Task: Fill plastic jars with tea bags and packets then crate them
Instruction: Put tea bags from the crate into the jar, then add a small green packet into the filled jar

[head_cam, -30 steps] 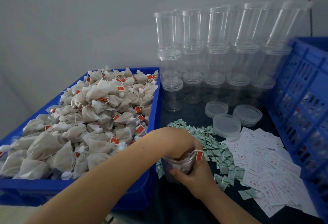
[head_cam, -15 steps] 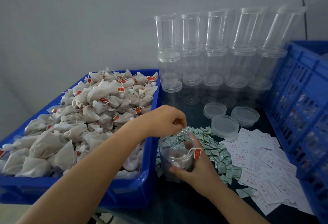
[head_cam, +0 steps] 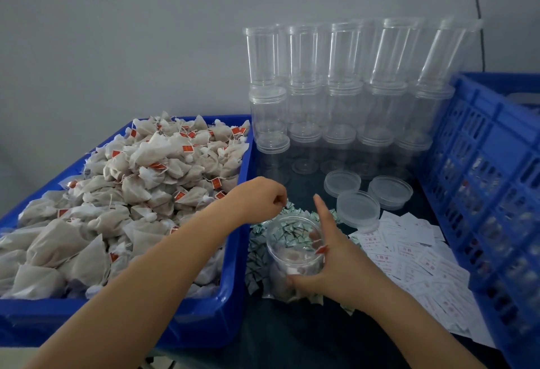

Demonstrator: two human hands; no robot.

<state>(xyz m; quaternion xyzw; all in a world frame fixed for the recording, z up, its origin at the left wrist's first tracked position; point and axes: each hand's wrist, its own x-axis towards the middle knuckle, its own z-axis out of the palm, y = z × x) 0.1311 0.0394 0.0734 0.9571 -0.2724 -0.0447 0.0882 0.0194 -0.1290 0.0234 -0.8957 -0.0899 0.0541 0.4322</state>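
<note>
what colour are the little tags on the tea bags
Orange-red, on the tea bag tags; clearest in the head view.

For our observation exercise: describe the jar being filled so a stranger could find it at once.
Start at the blue bin heaped with tea bags. Just right of its near corner, one clear jar stands among green packets, held by the right hand. Unlike the stacked jars behind, it has bags inside.

Dark table [head_cam: 292, 345] carries blue bin [head_cam: 204, 319], jars [head_cam: 344, 105], lids [head_cam: 358, 208], packets [head_cam: 257, 263], slips [head_cam: 423, 263].
</note>
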